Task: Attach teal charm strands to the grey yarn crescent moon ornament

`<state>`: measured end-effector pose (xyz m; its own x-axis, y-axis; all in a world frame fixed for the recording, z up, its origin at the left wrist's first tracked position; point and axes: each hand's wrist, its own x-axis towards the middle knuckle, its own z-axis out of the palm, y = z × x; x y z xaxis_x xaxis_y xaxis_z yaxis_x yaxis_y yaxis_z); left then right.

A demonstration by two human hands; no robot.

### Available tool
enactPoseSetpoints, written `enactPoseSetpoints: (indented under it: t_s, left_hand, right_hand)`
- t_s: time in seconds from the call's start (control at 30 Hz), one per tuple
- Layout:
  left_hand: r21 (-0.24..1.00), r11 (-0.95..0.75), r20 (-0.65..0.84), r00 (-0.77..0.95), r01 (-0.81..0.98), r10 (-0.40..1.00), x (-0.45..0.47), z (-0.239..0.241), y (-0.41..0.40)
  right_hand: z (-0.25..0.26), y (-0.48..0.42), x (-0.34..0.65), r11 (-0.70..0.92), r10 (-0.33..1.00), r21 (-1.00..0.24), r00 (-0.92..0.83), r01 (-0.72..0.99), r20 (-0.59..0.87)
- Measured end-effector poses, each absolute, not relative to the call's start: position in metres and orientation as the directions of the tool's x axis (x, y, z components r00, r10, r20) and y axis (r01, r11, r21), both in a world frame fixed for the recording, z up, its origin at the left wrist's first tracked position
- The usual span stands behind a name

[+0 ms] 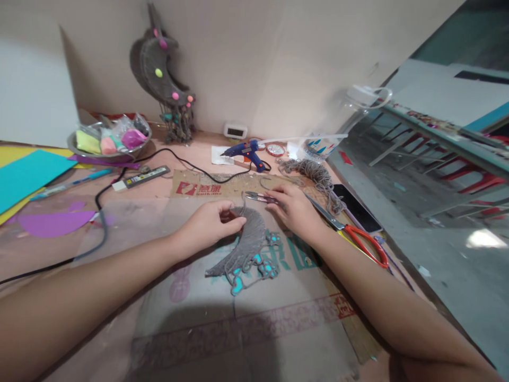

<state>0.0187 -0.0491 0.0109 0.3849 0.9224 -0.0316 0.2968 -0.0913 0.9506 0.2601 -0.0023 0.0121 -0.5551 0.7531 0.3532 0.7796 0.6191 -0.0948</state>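
Observation:
A grey yarn-wrapped crescent (247,240) lies on a cardboard sheet (278,307), with grey strings and turquoise pieces (254,268) trailing from its lower edge. My left hand (212,221) pinches the crescent's upper tip with closed fingers. My right hand (293,208) is closed on small thread snips (259,198), whose points aim left at that tip. Red-handled scissors (358,237) lie just right of my right wrist.
A blue glue gun (248,152) with a black cord (99,212), a heap of grey yarn (314,172), a phone (357,208), a bowl of coloured clay (108,140), coloured paper (27,175) and a finished crescent hanging (161,69) on the wall surround the work. The table edge drops off at right.

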Motion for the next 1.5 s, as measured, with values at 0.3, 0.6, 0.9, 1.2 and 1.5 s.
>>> enactPoseSetpoints:
  t_s: [0.3, 0.6, 0.9, 1.2, 1.5]
  left_hand:
    - [0.917, -0.129, -0.046, 0.420, 0.378, 0.906, 0.017, 0.009, -0.048]
    - [0.909, -0.120, -0.067, 0.423, 0.400, 0.904, 0.018, 0.010, -0.047]
    - [0.944, -0.092, -0.061, 0.440, 0.318, 0.896, 0.019, 0.011, -0.048]
    - [0.957, -0.102, -0.039, 0.466, 0.273, 0.884, 0.018, 0.008, -0.047]
    - [0.873, -0.259, 0.048, 0.454, 0.414, 0.890, 0.019, 0.008, -0.050]
  right_hand:
    - [0.011, -0.003, 0.257, 0.588, 0.731, 0.103, -0.582, 0.802, 0.356]
    - [0.032, -0.018, 0.253, 0.494, 0.760, -0.515, -0.060, 0.701, 0.647]
    - [0.046, -0.048, 0.237, 0.580, 0.796, -0.474, -0.336, 0.663, 0.504]
    - [0.033, -0.061, 0.227, 0.755, 0.625, -0.197, -0.596, 0.625, 0.504]
    - [0.026, -0.058, 0.223, 0.715, 0.602, 0.031, -0.638, 0.698, 0.479]
